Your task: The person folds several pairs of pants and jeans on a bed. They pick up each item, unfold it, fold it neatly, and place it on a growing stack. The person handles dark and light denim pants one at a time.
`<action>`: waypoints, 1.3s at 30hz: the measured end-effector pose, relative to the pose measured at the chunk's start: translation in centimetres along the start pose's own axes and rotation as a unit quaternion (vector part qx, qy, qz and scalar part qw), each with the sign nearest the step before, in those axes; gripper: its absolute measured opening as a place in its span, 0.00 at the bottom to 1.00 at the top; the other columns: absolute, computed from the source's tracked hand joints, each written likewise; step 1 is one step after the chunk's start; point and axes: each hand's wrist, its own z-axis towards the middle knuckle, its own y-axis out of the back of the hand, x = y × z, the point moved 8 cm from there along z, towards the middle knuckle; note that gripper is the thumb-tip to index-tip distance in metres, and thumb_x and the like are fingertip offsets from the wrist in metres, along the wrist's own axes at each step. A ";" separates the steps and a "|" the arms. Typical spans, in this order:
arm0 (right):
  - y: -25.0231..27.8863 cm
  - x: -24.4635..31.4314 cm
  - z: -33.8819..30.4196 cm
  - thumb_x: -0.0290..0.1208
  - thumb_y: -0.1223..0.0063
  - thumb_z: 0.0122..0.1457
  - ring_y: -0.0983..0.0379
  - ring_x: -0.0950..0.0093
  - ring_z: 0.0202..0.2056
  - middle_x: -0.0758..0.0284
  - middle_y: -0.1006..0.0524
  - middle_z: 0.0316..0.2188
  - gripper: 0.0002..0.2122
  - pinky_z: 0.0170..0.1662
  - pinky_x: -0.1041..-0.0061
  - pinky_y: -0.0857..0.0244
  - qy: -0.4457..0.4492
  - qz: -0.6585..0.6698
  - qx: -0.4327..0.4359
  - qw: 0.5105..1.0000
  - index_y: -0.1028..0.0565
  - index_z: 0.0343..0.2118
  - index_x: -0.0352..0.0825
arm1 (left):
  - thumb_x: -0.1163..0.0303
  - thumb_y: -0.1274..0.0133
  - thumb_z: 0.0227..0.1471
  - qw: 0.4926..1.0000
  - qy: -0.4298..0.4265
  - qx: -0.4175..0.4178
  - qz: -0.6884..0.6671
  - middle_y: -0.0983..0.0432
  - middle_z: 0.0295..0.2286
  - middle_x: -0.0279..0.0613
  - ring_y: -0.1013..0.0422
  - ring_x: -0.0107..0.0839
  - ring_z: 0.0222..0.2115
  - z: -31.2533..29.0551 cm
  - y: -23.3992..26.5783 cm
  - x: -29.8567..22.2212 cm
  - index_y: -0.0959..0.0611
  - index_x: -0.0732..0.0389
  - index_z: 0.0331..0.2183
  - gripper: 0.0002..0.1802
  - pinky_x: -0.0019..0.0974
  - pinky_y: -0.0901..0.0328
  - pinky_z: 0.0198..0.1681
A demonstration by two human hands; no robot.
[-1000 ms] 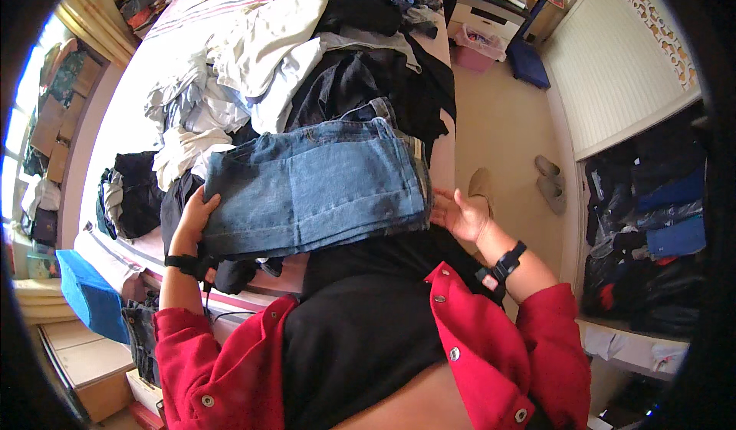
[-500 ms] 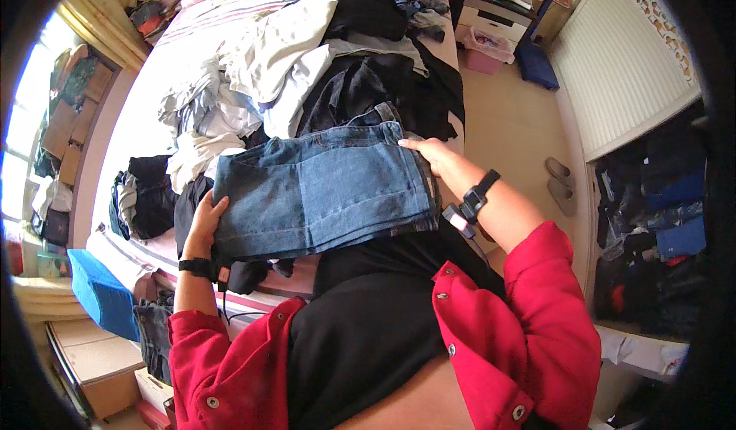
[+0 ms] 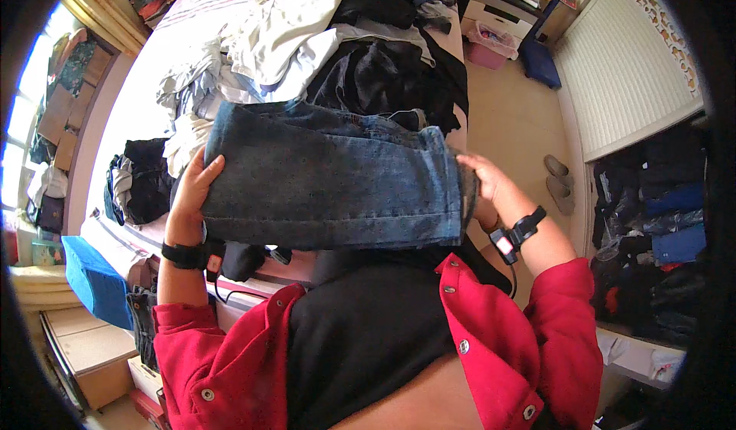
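A folded pair of blue denim jeans (image 3: 330, 177) is held up in front of my body, over the near edge of the bed. My left hand (image 3: 201, 181) grips its left end, thumb on the front face and the other fingers hidden behind the cloth. At the right end my right hand (image 3: 483, 181) is closed on the folded edge, its lower fingers partly out of sight. A sliver of brownish cloth shows at that edge beside my fingers. Both wrists wear black straps with small devices and cables.
The bed (image 3: 146, 100) carries a heap of white clothes (image 3: 280, 39) and black clothes (image 3: 376, 77). A dark folded pile (image 3: 142, 177) lies at its left, near a blue foam block (image 3: 93, 280). On the right are slippers (image 3: 560, 185), a pink bin (image 3: 488, 50) and an open shelf of clothes (image 3: 652, 223).
The jeans now show a darker, plainer face and stretch wider. My right hand has moved to the right and slightly down; my left hand has shifted slightly up and left.
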 end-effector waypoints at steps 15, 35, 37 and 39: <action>-7.7 5.3 -0.6 0.40 0.39 0.46 0.42 0.58 0.54 0.55 0.36 0.51 0.34 0.56 0.61 0.48 0.372 -0.536 -0.209 0.728 0.41 0.54 0.31 | 0.68 0.49 0.52 0.999 0.005 -0.017 0.037 0.28 0.39 0.45 0.29 0.30 0.36 -3.4 -0.6 -4.9 0.33 0.68 0.50 0.25 0.31 0.33 0.39; -21.0 -5.3 -10.2 0.36 0.55 0.56 0.57 0.61 0.61 0.57 0.51 0.60 0.29 0.59 0.53 0.63 0.464 -0.730 0.066 0.498 0.49 0.59 0.35 | 0.59 0.56 0.56 0.833 -0.226 0.411 0.294 0.40 0.52 0.49 0.42 0.46 0.53 -2.3 -34.2 -3.4 0.46 0.54 0.59 0.32 0.46 0.48 0.57; -21.4 -5.5 -9.9 0.36 0.56 0.57 0.55 0.62 0.60 0.57 0.50 0.60 0.28 0.59 0.54 0.62 0.472 -0.718 0.067 0.507 0.49 0.59 0.35 | 0.56 0.55 0.54 0.766 -0.326 0.347 0.432 0.42 0.54 0.45 0.48 0.46 0.57 -2.0 -32.6 -2.3 0.44 0.51 0.59 0.33 0.50 0.56 0.59; -22.1 -5.8 -9.4 0.36 0.56 0.57 0.54 0.62 0.60 0.57 0.48 0.59 0.28 0.59 0.55 0.60 0.479 -0.711 0.065 0.510 0.48 0.59 0.35 | 0.52 0.54 0.53 0.700 -0.361 0.290 0.543 0.45 0.56 0.42 0.54 0.46 0.59 -2.0 -30.1 -0.9 0.42 0.49 0.58 0.34 0.54 0.62 0.60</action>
